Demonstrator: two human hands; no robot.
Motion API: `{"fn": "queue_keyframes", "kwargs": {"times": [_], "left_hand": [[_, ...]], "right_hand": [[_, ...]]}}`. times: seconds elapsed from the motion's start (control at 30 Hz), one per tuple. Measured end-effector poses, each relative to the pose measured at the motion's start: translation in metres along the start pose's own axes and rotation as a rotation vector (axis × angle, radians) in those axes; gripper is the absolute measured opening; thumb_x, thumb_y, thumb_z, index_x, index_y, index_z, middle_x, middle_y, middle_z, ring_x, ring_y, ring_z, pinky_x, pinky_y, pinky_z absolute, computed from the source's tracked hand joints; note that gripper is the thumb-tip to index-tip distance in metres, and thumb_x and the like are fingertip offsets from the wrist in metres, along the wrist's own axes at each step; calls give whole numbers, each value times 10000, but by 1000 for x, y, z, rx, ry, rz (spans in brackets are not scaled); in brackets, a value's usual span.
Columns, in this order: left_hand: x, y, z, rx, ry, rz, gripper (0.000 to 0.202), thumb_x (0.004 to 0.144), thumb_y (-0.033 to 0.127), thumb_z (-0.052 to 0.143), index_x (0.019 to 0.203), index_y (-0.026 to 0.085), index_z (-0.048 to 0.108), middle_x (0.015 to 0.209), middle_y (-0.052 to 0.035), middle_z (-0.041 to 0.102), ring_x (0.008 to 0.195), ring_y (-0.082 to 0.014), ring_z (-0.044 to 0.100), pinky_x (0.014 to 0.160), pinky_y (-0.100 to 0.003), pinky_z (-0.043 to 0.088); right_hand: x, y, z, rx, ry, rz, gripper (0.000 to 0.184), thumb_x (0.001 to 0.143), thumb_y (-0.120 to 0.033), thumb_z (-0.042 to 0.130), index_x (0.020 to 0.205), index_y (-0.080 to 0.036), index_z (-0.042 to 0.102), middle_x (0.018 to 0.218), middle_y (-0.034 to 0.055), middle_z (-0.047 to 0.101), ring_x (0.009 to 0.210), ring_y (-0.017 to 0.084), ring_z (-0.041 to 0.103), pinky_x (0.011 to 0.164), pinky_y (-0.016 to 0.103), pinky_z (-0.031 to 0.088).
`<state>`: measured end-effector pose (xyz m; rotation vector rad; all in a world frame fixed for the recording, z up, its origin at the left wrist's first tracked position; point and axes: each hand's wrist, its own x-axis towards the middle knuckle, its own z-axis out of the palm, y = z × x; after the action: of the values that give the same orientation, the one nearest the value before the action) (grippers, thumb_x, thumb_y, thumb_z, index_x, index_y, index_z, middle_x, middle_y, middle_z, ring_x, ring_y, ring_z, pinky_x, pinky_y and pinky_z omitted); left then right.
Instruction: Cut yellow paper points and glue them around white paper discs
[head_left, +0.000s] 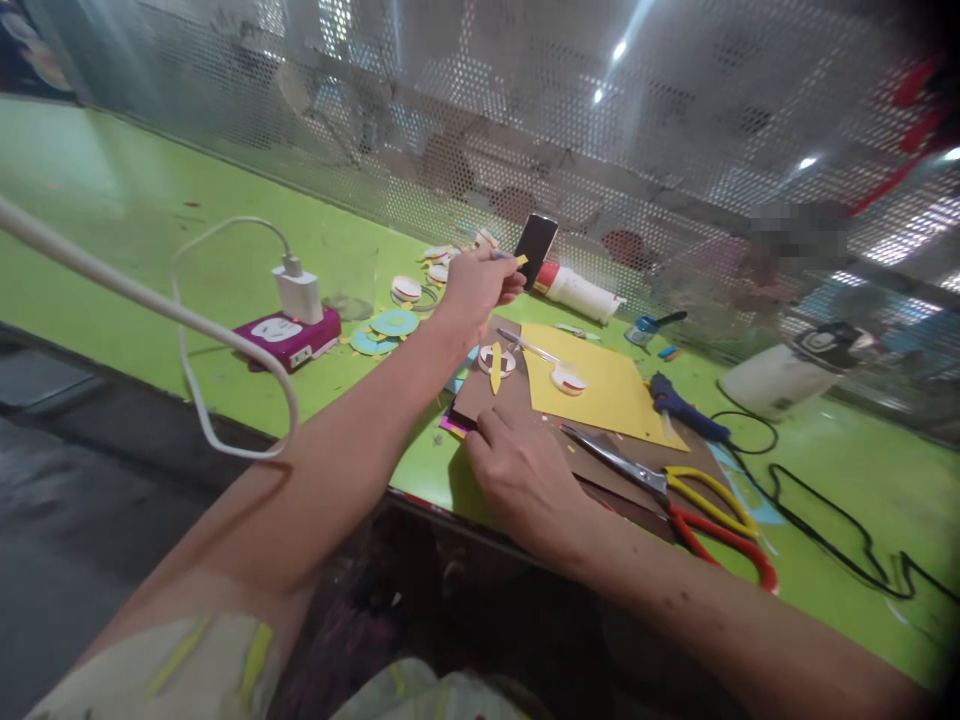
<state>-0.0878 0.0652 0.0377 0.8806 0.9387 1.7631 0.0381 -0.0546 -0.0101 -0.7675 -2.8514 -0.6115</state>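
My left hand (480,285) is up at the far side of the green surface (112,230), fingers pinched on a small yellow scrap (520,260). My right hand (525,475) lies nearer, fingers loose and gripping nothing, pressing the brown card (480,395) flat. I'd judge this mid-assembly. Placing the scrap calls for careful aim.

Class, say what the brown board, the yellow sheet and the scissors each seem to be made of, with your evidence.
Brown board: probably cardboard, matt, flat with stiff straight edges. Yellow sheet: paper or thin card, matt, lying flat with clean cut edges. Scissors: shiny grey blades, likely metal; the yellow and red handles look like smooth plastic.
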Motion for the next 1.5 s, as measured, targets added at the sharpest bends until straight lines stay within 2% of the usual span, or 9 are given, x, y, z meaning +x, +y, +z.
{"fn": "queue_keyframes", "kwargs": {"times": [0.4, 0.6, 0.77, 0.93, 1.03, 1.1, 1.27, 1.33, 1.5], "left_hand": [[-6, -2, 4, 8, -26, -23, 191, 795, 70, 540, 626, 151, 504, 511, 20, 574, 482, -67, 542, 548, -194, 410], [-5, -4, 4, 5, -33, -31, 205, 801, 73, 538, 611, 145, 510, 510, 16, 570, 471, -64, 530, 533, -191, 401], [-6, -4, 4, 8, -34, -35, 192, 801, 73, 539, 624, 141, 517, 518, 13, 571, 476, -63, 529, 534, -191, 408], [-10, -4, 5, 27, -73, -45, 192, 799, 72, 544, 622, 144, 518, 523, 9, 570, 481, -66, 527, 537, -196, 404], [-13, -5, 6, 50, -129, -65, 180, 794, 63, 549, 632, 139, 534, 536, 0, 579, 500, -73, 546, 554, -203, 414], [-15, -5, 8, 72, -176, -78, 170, 791, 64, 560, 637, 135, 545, 547, -6, 589, 508, -77, 554, 565, -207, 422], [-20, -7, 11, 156, -341, -145, 124, 767, 89, 618, 653, 117, 578, 568, -30, 616, 512, -89, 570, 595, -234, 450], [-22, -9, 13, 198, -398, -169, 102, 748, 102, 652, 664, 111, 594, 581, -40, 630, 530, -95, 584, 615, -239, 457], [-27, -13, 14, 306, -519, -187, 88, 731, 157, 691, 690, 112, 628, 613, -44, 655, 566, -96, 588, 638, -238, 455]], "right_hand": [[0, -1, -3, -98, 31, -13, 142, 825, -44, 515, 796, -139, 616, 766, 91, 586, 724, 220, 533, 533, 318, 268], [8, -2, -5, -132, -122, 18, 169, 825, -24, 497, 809, -122, 634, 775, 108, 604, 734, 257, 571, 518, 319, 307], [13, -3, -6, -136, -157, 168, 198, 852, -38, 457, 909, -106, 634, 872, 160, 617, 759, 264, 595, 514, 314, 320], [9, 5, -5, 59, -165, 296, 121, 846, -151, 520, 931, -154, 607, 877, 106, 606, 712, 221, 582, 532, 296, 302], [-2, 14, -8, 262, -172, 363, 135, 798, -133, 556, 918, -175, 603, 861, 58, 608, 680, 175, 552, 552, 270, 303], [-13, 22, -11, 402, -129, 381, 132, 774, -88, 545, 844, -176, 613, 782, 26, 590, 662, 151, 531, 563, 250, 314], [-36, 57, -16, 609, 179, 519, 169, 758, -81, 517, 824, -155, 654, 697, 12, 593, 630, 138, 509, 613, 248, 366], [-41, 74, -17, 683, 248, 616, 126, 784, -150, 539, 735, -158, 655, 661, 13, 601, 614, 144, 499, 602, 260, 354], [-47, 107, -11, 931, 344, 778, 321, 778, -397, 615, 557, -166, 587, 514, -11, 505, 522, 127, 427, 522, 263, 313]]}}
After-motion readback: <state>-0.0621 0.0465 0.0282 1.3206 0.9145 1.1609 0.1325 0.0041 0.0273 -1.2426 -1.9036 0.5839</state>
